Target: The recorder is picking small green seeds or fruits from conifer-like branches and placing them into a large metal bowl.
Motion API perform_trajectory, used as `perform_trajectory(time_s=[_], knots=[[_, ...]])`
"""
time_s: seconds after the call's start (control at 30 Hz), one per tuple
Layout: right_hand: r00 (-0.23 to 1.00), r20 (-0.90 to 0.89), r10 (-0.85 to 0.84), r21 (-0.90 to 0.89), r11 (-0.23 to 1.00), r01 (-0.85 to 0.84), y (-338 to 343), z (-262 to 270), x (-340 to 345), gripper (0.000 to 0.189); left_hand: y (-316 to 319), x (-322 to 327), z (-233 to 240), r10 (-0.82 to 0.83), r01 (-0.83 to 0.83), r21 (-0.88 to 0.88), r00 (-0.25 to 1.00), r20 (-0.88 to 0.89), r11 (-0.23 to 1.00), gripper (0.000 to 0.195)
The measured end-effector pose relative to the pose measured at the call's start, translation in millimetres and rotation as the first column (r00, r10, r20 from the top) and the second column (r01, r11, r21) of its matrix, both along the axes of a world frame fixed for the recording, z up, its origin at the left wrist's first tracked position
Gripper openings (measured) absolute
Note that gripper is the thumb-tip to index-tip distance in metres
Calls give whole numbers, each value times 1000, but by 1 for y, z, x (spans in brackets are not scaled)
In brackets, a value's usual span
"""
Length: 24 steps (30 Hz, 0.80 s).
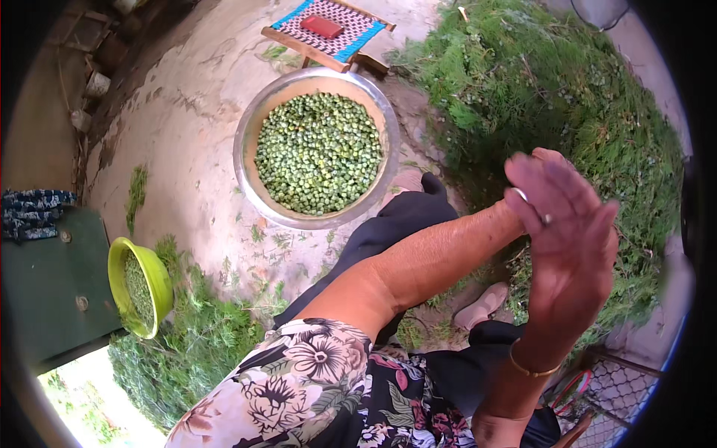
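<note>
My right hand (571,224), blurred and with fingers stretched out, lies across my left hand (554,157) at right. The left hand is mostly hidden behind it. I see nothing held in the right hand; whether the left holds anything is hidden. Both hands are above a large heap of cut green conifer branches (560,89). Left of them on the ground stands a wide metal basin (241,151), well filled with small green cones (319,154). A yellow-green plastic basin (162,291) at lower left also contains green bits.
Beyond the metal basin is a low woven-seat stool (358,39) bearing a red flat object (322,26). More branches (207,319) lie at lower left, beside a dark green panel (56,291) with patterned cloth (33,213). Wire mesh (622,386) is at lower right. My shoe (482,305) stands near the heap.
</note>
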State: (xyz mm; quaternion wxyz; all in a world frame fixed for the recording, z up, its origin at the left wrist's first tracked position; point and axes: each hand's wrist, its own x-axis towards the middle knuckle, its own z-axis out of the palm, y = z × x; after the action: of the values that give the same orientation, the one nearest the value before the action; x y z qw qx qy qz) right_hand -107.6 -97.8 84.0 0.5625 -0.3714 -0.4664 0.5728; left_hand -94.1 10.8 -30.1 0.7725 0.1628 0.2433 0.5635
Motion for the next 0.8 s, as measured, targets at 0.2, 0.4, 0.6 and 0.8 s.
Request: perform_trajectory(time_s=[0.2,0.4,0.6,0.8], knots=[[981,144,-128,-162,975,151,-67,-28,56,37,3,-36,17,82,-82,4,996,-19,997,7],[933,258,-250,-312,893,325,-105,-48,87,21,-11,-119,20,235,-211,119,941,-242,970,7],[895,339,-289,-267,883,386,-111,-39,113,22,-118,-283,-80,90,31,111,391,-916,993,12],[893,248,-375,-180,888,423,-106,-35,150,21,-364,-444,-170,-850,298,-884,-285,-443,361,23]])
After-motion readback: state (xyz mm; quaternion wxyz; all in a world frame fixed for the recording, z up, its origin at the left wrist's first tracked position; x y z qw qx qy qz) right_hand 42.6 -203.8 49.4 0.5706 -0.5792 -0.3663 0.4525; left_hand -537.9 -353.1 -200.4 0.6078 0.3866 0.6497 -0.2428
